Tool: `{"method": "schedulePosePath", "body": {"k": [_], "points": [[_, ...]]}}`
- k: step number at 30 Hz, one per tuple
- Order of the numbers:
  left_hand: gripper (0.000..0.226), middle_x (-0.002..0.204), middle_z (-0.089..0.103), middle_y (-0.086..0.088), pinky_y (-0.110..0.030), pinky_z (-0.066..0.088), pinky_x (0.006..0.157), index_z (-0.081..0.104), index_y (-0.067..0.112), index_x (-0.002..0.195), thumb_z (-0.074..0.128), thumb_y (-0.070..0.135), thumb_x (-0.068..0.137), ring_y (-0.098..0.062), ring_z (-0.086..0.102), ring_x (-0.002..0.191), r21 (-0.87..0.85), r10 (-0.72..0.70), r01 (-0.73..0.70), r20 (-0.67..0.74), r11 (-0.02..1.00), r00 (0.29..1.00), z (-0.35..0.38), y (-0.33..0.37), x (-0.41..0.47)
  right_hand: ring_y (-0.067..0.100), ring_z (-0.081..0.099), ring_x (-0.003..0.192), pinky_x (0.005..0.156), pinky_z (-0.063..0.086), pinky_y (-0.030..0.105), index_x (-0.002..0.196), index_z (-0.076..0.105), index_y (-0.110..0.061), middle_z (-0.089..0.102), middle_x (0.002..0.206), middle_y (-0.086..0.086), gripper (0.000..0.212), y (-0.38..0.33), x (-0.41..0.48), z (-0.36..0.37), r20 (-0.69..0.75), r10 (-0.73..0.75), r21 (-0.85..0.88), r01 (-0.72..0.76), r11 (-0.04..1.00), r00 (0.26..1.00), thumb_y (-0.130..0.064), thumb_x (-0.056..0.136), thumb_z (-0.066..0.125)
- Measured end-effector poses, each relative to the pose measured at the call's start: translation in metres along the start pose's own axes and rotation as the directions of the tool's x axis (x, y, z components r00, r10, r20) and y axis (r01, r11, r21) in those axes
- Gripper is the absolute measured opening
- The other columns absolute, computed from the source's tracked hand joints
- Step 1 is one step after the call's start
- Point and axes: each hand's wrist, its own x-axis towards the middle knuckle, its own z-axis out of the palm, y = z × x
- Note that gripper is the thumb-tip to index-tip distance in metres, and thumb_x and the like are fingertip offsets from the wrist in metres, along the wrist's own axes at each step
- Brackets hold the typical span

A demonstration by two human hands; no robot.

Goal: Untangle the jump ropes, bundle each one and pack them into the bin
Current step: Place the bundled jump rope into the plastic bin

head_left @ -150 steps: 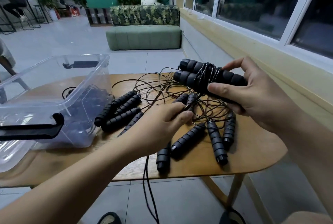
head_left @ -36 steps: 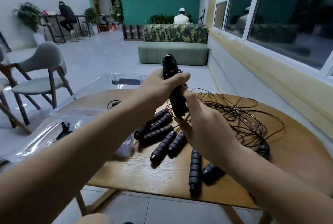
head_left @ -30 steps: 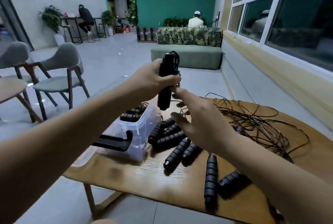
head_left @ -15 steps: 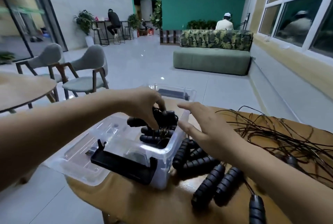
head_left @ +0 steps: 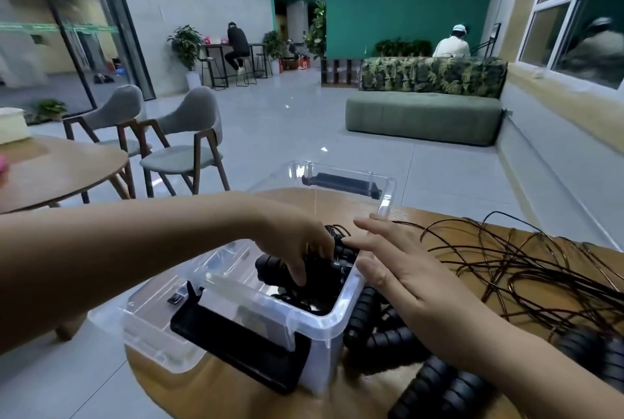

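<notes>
Packing partway: left hand fingers grasp a black foam-handled rope bundle in the clear plastic bin; right hand fingers released; tangled black ropes cover the wooden counter.

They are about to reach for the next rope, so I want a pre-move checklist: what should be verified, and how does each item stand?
1. Bundle inside the bin: ok, it sits within the walls.
2. Left hand off the bundle: not ok, its fingers curl round it.
3. Right hand free: ok, open above the bin's right rim, holding nothing.
4. Room in the bin: ok, its left part shows bare floor.
5. Remaining cords untangled: not ok, they lie tangled on the table.
</notes>
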Motion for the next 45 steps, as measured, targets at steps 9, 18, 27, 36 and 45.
{"method": "schedulePosePath", "body": {"k": [9, 18, 27, 36, 45], "points": [[0.049, 0.101, 0.072, 0.022, -0.02, 0.047, 0.073, 0.072, 0.041, 0.12, 0.094, 0.033, 0.077, 0.006, 0.063, 0.086, -0.072, -0.016, 0.023, 0.095, 0.997, 0.995, 0.008, -0.004, 0.014, -0.017, 0.001, 0.154, 0.12, 0.02, 0.024, 0.15, 0.044, -0.057, 0.015, 0.161, -0.047, 0.052, -0.005, -0.004, -0.002, 0.032, -0.015, 0.005, 0.015, 1.0, 0.999, -0.071, 0.105, 0.023], [0.053, 0.107, 0.069, 0.016, -0.034, 0.057, 0.085, 0.069, 0.036, 0.12, 0.095, 0.033, 0.074, -0.009, 0.064, 0.094, -0.006, 0.009, -0.01, -0.066, 1.0, 0.998, 0.025, -0.01, 0.015, -0.017, -0.004, 0.155, 0.115, 0.016, 0.015, 0.142, 0.046, -0.053, 0.014, 0.16, -0.046, 0.05, -0.012, -0.008, 0.004, 0.01, -0.017, -0.04, 0.017, 0.999, 1.0, -0.067, 0.106, 0.015], [0.045, 0.111, 0.072, 0.02, -0.024, 0.047, 0.082, 0.074, 0.037, 0.126, 0.089, 0.04, 0.083, 0.0, 0.064, 0.098, -0.086, -0.053, 0.06, 0.073, 0.994, 0.996, 0.019, -0.009, 0.008, -0.008, -0.004, 0.159, 0.133, 0.013, 0.036, 0.146, 0.04, -0.05, 0.025, 0.161, -0.033, 0.06, -0.006, -0.006, 0.007, -0.002, -0.01, -0.212, 0.009, 0.977, 1.0, -0.071, 0.106, 0.001], [0.034, 0.101, 0.066, 0.005, -0.031, 0.047, 0.072, 0.066, 0.026, 0.104, 0.09, 0.034, 0.08, -0.019, 0.061, 0.092, 0.003, -0.037, 0.037, -0.132, 0.999, 0.991, 0.042, -0.011, 0.012, -0.01, -0.005, 0.159, 0.131, 0.012, 0.03, 0.14, 0.044, -0.048, 0.025, 0.158, -0.035, 0.049, -0.009, -0.006, 0.008, 0.017, -0.015, -0.105, 0.017, 0.994, 1.0, -0.065, 0.11, 0.009], [0.038, 0.096, 0.07, 0.016, -0.048, 0.059, 0.088, 0.067, 0.036, 0.097, 0.093, 0.042, 0.071, -0.014, 0.068, 0.092, -0.029, -0.035, 0.033, -0.051, 0.999, 0.998, 0.044, -0.008, 0.017, -0.011, -0.002, 0.158, 0.123, 0.0, 0.012, 0.142, 0.047, -0.043, 0.028, 0.157, -0.034, 0.046, -0.02, -0.012, 0.001, 0.022, -0.004, -0.184, 0.008, 0.983, 1.0, -0.059, 0.111, 0.017]]}}
